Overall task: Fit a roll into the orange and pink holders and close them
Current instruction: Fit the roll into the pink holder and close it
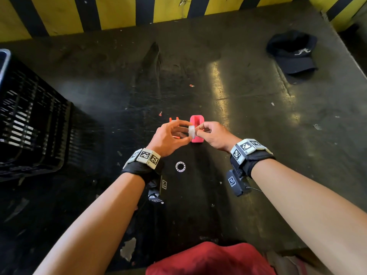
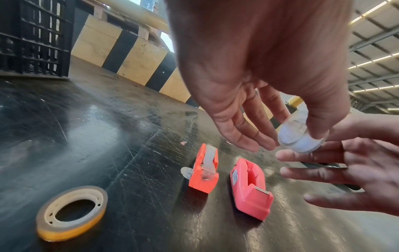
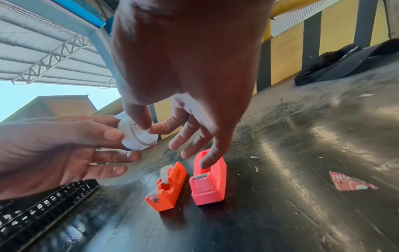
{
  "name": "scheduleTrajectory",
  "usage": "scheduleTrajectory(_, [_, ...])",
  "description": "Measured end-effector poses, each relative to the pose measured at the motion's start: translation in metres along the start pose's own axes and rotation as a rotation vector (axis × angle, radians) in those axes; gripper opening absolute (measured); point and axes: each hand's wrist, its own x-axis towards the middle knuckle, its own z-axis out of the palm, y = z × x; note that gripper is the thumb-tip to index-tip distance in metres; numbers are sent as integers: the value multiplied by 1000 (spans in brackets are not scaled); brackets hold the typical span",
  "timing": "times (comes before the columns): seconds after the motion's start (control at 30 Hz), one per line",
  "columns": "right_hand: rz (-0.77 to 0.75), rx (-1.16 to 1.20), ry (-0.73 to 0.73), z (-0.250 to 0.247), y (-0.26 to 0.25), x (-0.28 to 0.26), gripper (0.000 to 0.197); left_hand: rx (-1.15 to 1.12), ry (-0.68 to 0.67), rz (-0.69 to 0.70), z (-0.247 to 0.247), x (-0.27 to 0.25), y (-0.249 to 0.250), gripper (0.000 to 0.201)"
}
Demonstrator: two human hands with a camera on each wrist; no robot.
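A small white roll point(image 1: 191, 132) hangs in the air between both hands, above the pink holder point(image 1: 197, 140). My left hand point(image 1: 185, 132) grips its rim point(image 2: 300, 136) with thumb and fingers. My right hand point(image 1: 199, 130) pinches the hub side of the roll point(image 3: 136, 134) with thumb and index finger. The pink holder point(image 2: 250, 187) lies on the table with its slot open and nothing in it. Left of it, the orange holder point(image 2: 204, 172) has a whitish roll in it, with tape drawn to its cutter. In the head view the orange holder point(image 1: 173, 119) is mostly hidden behind my left hand.
Another tape roll point(image 1: 180, 166) lies flat on the dark scratched table point(image 1: 248, 116) near my left wrist. A black slatted crate point(image 1: 29, 120) stands at the left, a black cap point(image 1: 293, 54) lies far right, and a yellow-and-black striped wall point(image 1: 119, 12) runs along the back. Red paper scraps point(image 3: 351, 182) lie about.
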Motion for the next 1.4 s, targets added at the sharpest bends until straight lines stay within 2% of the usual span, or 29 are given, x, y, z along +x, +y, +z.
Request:
scheduleTrajectory(0.2, [-10, 1, -5, -1, 2, -1, 14, 59, 4, 5, 0, -1, -2, 46])
scheduleTrajectory(0.33, [-1, -60, 55, -2, 13, 7, 9, 123, 28, -5, -4, 0, -1, 41])
scheduleTrajectory(0.37, [6, -93, 55, -3, 16, 11, 14, 137, 34, -7, -5, 1, -1, 39])
scheduleTrajectory(0.4, [14, -134, 38, -4, 19, 14, 26, 149, 40, -11, -7, 2, -1, 39])
scheduleTrajectory(0.57, [61, -432, -83, -5, 27, 42, 108, 201, 29, -19, -18, 15, 0, 45])
scheduleTrajectory(0.67, [72, -583, -105, -1, 27, 56, 130, 238, 17, -15, -24, 25, -1, 48])
scheduleTrajectory(0.87, [38, -708, -110, 7, 33, 68, 134, 287, -5, -23, -26, 39, -8, 49])
scheduleTrajectory(1.17, [-164, -480, -93, 3, 44, 49, 125, 296, -16, 29, -17, 44, -3, 43])
scheduleTrajectory(1.4, [-220, -429, -86, -5, 24, 26, 122, 381, -21, 52, -10, 43, 11, 46])
